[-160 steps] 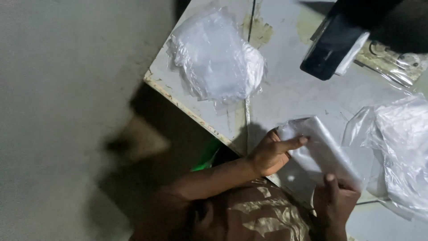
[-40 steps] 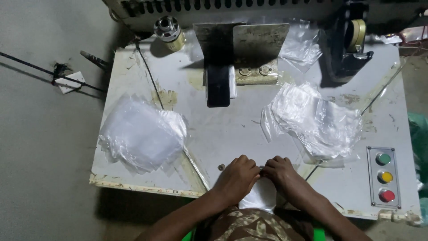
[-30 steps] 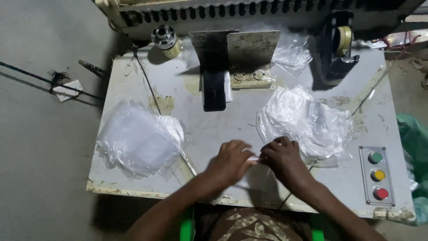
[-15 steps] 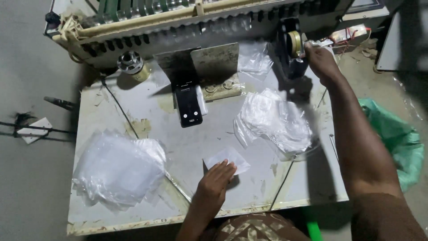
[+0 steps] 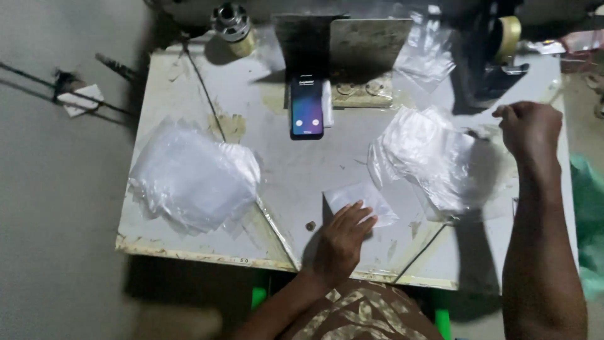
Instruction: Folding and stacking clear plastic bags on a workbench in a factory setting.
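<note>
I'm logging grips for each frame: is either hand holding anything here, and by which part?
Left hand presses flat on the small folded clear plastic bag's near edge. Whether the right hand pinches anything cannot be told.

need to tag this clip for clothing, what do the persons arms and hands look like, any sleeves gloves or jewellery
Both arms are bare up to the frame's lower edge, with no sleeves showing. The left hand and right hand wear no gloves, and no rings, watch or bracelet can be made out in the dim light. At the bottom edge, a brown garment with a pale leaf-like pattern covers the person's body.
</note>
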